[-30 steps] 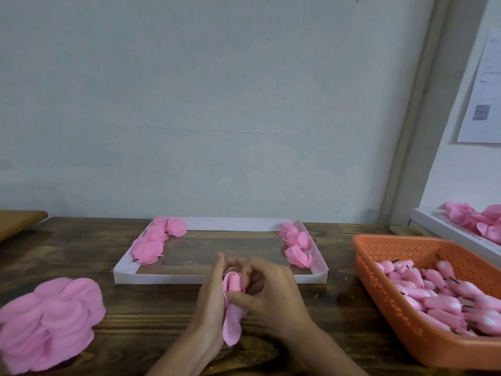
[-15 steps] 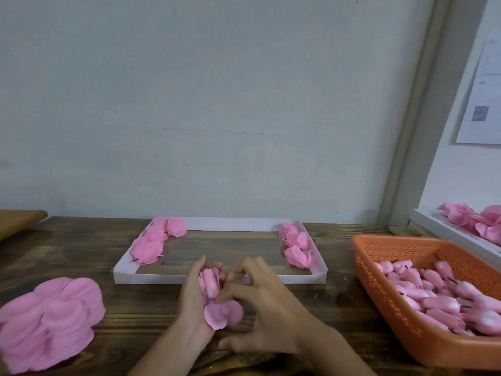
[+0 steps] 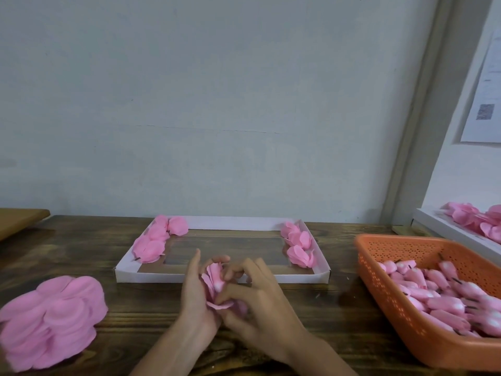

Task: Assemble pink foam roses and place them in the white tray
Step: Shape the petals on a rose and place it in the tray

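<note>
A half-built pink foam rose (image 3: 216, 283) stands between both my hands, just in front of the white tray (image 3: 222, 278). My left hand (image 3: 196, 297) cups its left side and holds it. My right hand (image 3: 257, 299) pinches a petal at the rose's base with thumb and fingers. Finished roses lie in the tray, several along its left side (image 3: 156, 240) and three along its right side (image 3: 299, 246).
A heap of loose pink petals (image 3: 50, 320) lies on the wooden table at the left. An orange basket (image 3: 385, 264) full of pink buds stands at the right. Behind it a white tray (image 3: 444, 230) holds more roses. A wooden board (image 3: 19, 221) pokes in at far left.
The rose went from upright with a petal hanging, down and left toward the table, and now sits upright again with petals gathered closer. My right hand has closed in on its base.
</note>
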Demonstrator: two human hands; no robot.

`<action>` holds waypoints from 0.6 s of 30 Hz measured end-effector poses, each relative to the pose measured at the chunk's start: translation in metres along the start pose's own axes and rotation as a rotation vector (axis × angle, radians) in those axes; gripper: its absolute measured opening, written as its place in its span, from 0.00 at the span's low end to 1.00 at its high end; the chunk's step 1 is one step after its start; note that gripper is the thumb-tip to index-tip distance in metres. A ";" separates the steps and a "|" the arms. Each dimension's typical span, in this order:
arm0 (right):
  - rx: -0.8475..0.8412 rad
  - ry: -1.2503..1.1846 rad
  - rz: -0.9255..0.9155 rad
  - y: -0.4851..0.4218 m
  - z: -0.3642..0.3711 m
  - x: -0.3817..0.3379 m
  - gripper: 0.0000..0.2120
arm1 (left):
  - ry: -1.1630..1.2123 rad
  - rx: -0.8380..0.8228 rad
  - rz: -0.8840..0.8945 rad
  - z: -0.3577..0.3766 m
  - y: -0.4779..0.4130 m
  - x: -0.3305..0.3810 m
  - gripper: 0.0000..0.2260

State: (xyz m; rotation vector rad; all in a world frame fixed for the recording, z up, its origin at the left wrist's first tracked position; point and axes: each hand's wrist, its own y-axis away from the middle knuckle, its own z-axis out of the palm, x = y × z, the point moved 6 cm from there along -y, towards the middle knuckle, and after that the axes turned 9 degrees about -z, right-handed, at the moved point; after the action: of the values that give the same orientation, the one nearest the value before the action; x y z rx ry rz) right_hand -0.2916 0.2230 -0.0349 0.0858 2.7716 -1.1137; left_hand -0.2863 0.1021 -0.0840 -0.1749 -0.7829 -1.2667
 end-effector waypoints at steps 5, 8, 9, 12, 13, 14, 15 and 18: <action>0.100 0.024 0.010 0.000 -0.002 0.001 0.05 | -0.008 -0.050 0.010 0.002 0.005 -0.001 0.30; 0.145 0.001 0.039 0.000 -0.002 0.005 0.08 | -0.029 0.000 0.049 -0.002 0.003 -0.001 0.31; 0.157 0.011 0.040 0.000 -0.002 0.006 0.08 | -0.027 0.005 0.056 -0.002 0.003 -0.002 0.31; 0.215 0.068 0.046 0.002 -0.002 0.008 0.05 | -0.008 -0.016 0.075 0.000 0.003 -0.004 0.30; 0.242 0.081 0.044 0.003 -0.003 0.008 0.04 | 0.000 -0.041 0.079 0.002 0.004 -0.004 0.29; 0.270 0.094 0.044 0.003 -0.004 0.008 0.04 | 0.008 -0.059 0.081 0.004 0.004 -0.005 0.28; 0.289 0.105 0.046 0.003 -0.005 0.008 0.05 | 0.015 -0.069 0.078 0.005 0.004 -0.007 0.27; 0.312 0.134 0.053 0.003 -0.005 0.005 0.08 | 0.041 -0.082 0.085 0.006 0.004 -0.008 0.22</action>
State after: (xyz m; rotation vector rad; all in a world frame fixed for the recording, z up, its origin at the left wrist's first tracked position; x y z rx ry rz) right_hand -0.2973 0.2287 -0.0341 0.2775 2.6627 -1.5699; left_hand -0.2862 0.1132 -0.0836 -0.2455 -0.6820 -1.2187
